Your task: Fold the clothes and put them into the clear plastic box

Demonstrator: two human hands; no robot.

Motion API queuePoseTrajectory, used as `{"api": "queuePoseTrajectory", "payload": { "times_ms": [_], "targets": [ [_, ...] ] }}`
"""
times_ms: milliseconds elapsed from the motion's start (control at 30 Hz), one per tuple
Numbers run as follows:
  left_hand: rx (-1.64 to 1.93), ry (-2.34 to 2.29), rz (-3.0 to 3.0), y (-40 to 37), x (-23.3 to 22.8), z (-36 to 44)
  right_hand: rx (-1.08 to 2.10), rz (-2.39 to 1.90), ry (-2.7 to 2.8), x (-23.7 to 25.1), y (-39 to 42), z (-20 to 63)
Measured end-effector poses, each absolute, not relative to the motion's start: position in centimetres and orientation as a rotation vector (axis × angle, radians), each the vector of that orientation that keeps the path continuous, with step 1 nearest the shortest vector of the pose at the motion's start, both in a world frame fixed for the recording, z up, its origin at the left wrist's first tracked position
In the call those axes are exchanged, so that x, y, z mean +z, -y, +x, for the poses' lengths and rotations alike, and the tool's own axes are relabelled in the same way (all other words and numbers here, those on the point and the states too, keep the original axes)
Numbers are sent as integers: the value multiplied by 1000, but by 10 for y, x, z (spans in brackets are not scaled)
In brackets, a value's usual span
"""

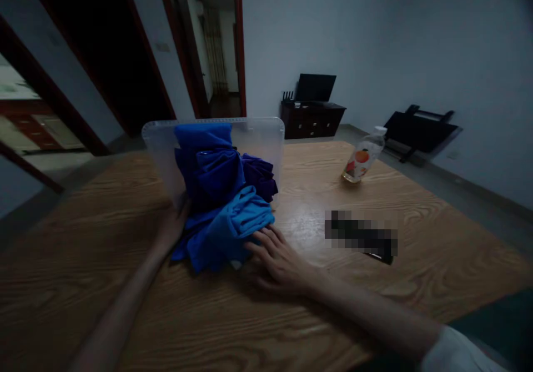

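A heap of folded cloth stands in the middle of the table, in front of and against a translucent plastic bin. It holds bright blue cloth, dark blue cloth, purple cloth and light blue cloth at the front. My right hand rests against the right side of the light blue cloth, fingers stretched out and a little apart. On the other side, my left hand is blurred beside the heap and the bin's left wall; its fingertips are hidden.
On the wooden table to the right lie a dark pixelated object and, farther back, a clear bottle with a fruit label. Beyond the table are a cabinet with a screen and a black folded item by the wall.
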State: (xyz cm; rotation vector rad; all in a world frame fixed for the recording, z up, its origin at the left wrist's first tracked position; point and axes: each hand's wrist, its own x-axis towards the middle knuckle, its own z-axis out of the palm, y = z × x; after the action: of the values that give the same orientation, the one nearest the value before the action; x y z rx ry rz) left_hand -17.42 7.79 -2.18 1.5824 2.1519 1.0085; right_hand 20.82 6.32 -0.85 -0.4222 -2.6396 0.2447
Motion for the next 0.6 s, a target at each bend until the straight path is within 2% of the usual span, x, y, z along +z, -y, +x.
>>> {"api": "queuePoseTrajectory", "payload": {
  "times_ms": [200,367,600],
  "targets": [
    [1039,-2116,1472,-76,-19,-173,246,-205,2542,-10,-76,214],
    [1073,-2109,1469,-74,-16,-172,127,-73,2741,-18,-76,215],
    [1022,-2163,1489,-71,-17,-173,323,21,2912,-23,-68,217]
  ]
}}
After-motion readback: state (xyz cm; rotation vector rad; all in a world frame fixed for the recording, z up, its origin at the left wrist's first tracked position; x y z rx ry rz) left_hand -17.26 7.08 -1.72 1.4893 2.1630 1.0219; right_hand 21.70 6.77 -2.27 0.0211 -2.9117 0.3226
